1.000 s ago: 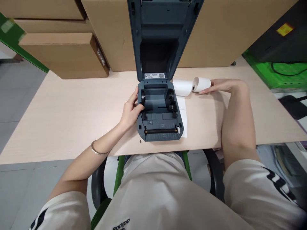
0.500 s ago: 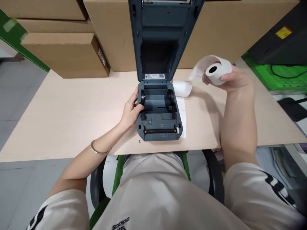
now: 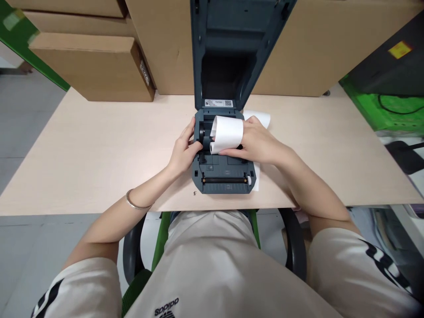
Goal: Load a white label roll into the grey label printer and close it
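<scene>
A dark blue-grey printer point(image 3: 225, 187) stands on the table with its lid point(image 3: 236, 42) raised. My left hand point(image 3: 184, 148) grips the printer's left edge, its thumb over the rim. Over the open compartment, my right hand point(image 3: 256, 142) holds a white paper roll point(image 3: 228, 132) by its right side. The roll lies sideways, with a loose flap at its left, and hides part of the holders below it. A black roller point(image 3: 225, 180) runs across the printer's front.
Behind the printer, more white paper point(image 3: 260, 118) lies on the wooden table point(image 3: 109, 154). Cardboard boxes point(image 3: 96, 70) line the back. At the right are a green box point(image 3: 394, 110) with a cable and a black object point(image 3: 404, 157).
My right hand has brought the roll left and down from the right of the printer to over its open compartment. My left hand has stayed on the printer's edge. The view has shifted slightly.
</scene>
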Available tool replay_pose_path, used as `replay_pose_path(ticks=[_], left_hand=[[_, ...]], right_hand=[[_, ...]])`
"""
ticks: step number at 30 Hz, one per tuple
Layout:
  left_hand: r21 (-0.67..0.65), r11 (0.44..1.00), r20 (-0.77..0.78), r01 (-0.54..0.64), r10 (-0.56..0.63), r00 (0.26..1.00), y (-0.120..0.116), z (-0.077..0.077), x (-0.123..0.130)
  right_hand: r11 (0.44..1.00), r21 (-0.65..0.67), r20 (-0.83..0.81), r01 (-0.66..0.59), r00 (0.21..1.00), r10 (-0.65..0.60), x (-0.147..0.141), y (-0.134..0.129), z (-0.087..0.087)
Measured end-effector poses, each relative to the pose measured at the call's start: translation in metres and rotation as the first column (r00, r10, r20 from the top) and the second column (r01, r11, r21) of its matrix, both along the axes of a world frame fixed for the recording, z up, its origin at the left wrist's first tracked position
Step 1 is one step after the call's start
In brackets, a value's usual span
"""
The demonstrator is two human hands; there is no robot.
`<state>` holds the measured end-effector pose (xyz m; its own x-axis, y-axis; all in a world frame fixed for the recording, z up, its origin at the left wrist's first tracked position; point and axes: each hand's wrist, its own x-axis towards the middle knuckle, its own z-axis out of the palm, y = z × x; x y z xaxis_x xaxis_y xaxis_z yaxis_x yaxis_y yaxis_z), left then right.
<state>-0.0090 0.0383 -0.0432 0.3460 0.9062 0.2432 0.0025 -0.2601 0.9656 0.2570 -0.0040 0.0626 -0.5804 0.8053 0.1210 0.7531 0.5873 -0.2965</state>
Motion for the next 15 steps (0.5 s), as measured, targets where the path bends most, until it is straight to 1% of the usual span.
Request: replay_pose_path(ticks=[2,5,8,10,11,13,15], left_hand=[[0.008,1.000,-0.002,-0.008,0.008,1.000,0.000,-0.001,-0.001],[0.011,1.000,0.005,-0.016,0.016,1.000,0.001,-0.003,0.000],[0.017,1.000,0.017,-0.017,0.017,1.000,0.001,-0.004,0.001],[0.037,0.999,0.019,-0.034,0.033,0.999,0.001,-0.005,0.002],[0.047,0.998,0.024,-0.041,0.040,0.999,0.001,-0.005,0.002],[0.055,0.998,0.043,-0.035,0.032,0.999,0.001,-0.005,0.002],[0.037,0.999,0.064,-0.003,0.001,0.998,0.000,-0.003,0.003]], right_hand=[[1.000,0.000,0.006,0.003,1.000,-0.003,0.001,-0.002,0.001],[0.998,0.044,0.022,0.035,0.999,-0.036,-0.002,-0.008,-0.001],[0.995,0.098,-0.033,0.033,0.999,-0.030,-0.005,-0.014,-0.005],[0.995,0.100,-0.134,-0.016,0.991,0.030,-0.004,-0.017,-0.006],[0.994,0.090,-0.190,-0.060,0.979,0.077,-0.004,-0.019,-0.007],[0.983,0.057,-0.298,-0.177,0.936,0.186,-0.002,-0.023,-0.007],[0.964,0.041,-0.367,-0.264,0.893,0.260,-0.002,-0.029,-0.007]])
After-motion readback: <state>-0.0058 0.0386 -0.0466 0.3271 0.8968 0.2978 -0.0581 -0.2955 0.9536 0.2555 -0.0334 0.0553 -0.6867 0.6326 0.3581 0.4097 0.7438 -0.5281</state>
